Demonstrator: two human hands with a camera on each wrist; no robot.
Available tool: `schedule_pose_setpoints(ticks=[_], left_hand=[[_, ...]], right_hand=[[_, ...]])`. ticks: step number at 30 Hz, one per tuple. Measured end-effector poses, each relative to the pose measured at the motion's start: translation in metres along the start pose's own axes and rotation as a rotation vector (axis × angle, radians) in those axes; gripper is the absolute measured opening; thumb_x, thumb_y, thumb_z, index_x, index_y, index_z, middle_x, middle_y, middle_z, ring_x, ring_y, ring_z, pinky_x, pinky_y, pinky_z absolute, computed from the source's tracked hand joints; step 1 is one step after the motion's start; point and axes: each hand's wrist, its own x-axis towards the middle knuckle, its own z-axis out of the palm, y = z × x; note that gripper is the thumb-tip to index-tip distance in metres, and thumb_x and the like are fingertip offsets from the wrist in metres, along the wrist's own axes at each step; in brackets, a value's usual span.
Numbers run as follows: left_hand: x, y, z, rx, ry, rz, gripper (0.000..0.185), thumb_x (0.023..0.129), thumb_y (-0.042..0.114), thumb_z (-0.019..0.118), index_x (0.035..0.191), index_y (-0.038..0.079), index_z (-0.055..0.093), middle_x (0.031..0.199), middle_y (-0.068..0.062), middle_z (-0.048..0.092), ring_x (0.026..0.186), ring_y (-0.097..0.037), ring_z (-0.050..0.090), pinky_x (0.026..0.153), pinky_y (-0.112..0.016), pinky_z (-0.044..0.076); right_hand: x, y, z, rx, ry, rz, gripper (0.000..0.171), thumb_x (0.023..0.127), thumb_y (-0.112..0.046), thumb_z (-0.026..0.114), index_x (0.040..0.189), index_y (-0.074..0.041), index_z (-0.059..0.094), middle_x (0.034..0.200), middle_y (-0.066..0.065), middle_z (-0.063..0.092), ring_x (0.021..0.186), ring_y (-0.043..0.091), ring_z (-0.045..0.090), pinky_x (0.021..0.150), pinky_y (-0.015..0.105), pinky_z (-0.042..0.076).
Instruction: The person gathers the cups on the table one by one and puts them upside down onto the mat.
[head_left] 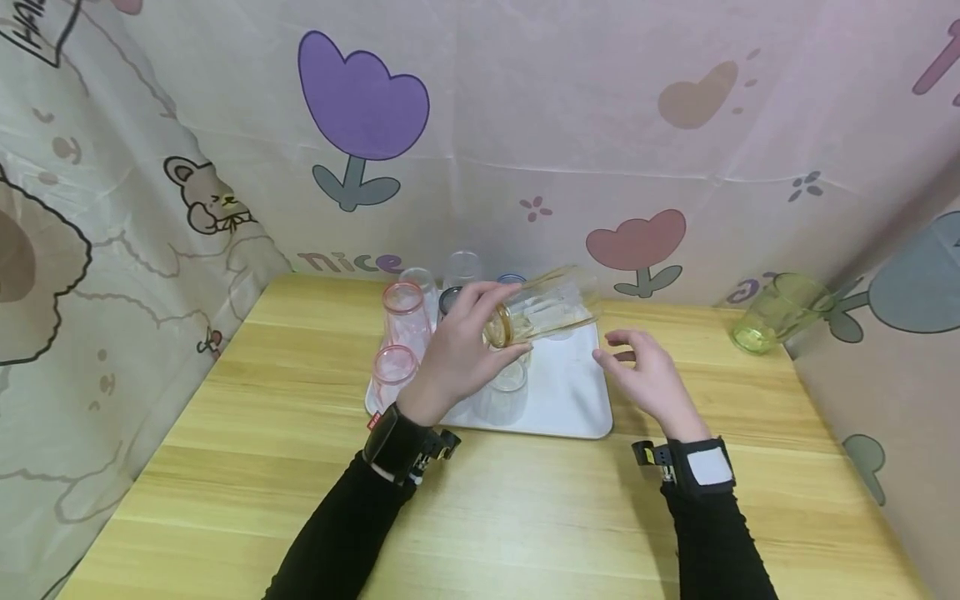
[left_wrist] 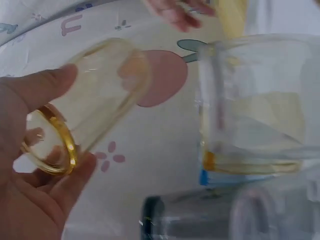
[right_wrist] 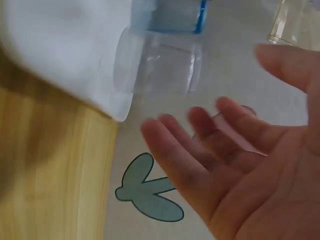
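My left hand (head_left: 461, 346) holds a pale amber drinking glass (head_left: 551, 304) above the tray, pinching the end with the thick gold ring. The glass lies tilted almost sideways, its wider end pointing right. In the left wrist view, thumb and fingers sit around the gold ring of the glass (left_wrist: 107, 95). My right hand (head_left: 648, 375) hovers by the tray's right edge, fingers loosely bent and holding nothing. Beneath the amber glass is a white tray (head_left: 573, 400) bearing several glasses, including two pink ones (head_left: 405, 302) at its left and a clear one (head_left: 504, 400) near the front.
A yellow-green glass (head_left: 780, 312) stands at the table's far right corner. A blue-rimmed glass (right_wrist: 167, 17) and a clear glass (right_wrist: 165, 65) stand near the tray's back. The wooden table (head_left: 525, 517) meets a printed cloth (head_left: 487, 108) behind.
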Motion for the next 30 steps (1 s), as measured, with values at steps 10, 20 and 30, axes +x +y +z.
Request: schedule_pose_setpoints(ticks=[10, 20, 30], left_hand=[[0.036, 0.017, 0.012, 0.064, -0.209, -0.147, 0.076, 0.085, 0.03, 0.088, 0.145, 0.003, 0.05, 0.14, -0.012, 0.058, 0.131, -0.025, 0.053, 0.111, -0.035, 0.046], [0.059, 0.021, 0.036, 0.108, -0.299, -0.269, 0.077, 0.09, 0.036, 0.083, 0.149, 0.004, 0.046, 0.142, -0.01, 0.059, 0.131, -0.031, 0.054, 0.108, -0.041, 0.048], [0.076, 0.016, 0.06, 0.146, -0.477, -0.322, 0.074, 0.092, 0.034, 0.081, 0.15, 0.006, 0.044, 0.144, -0.009, 0.059, 0.131, -0.025, 0.056, 0.105, -0.035, 0.051]], right_hand=[[0.005, 0.018, 0.011, -0.23, -0.153, 0.073, 0.052, 0.095, -0.012, 0.072, 0.136, 0.014, 0.055, 0.12, 0.03, 0.067, 0.109, 0.046, 0.064, 0.091, 0.058, 0.055], [0.008, 0.023, 0.019, -0.267, -0.215, 0.073, 0.041, 0.092, 0.001, 0.071, 0.129, 0.014, 0.058, 0.111, 0.029, 0.071, 0.103, 0.041, 0.069, 0.091, 0.056, 0.057], [0.009, 0.022, 0.022, -0.238, -0.232, 0.13, 0.042, 0.092, 0.004, 0.07, 0.13, 0.015, 0.057, 0.112, 0.029, 0.069, 0.096, 0.035, 0.069, 0.081, 0.047, 0.061]])
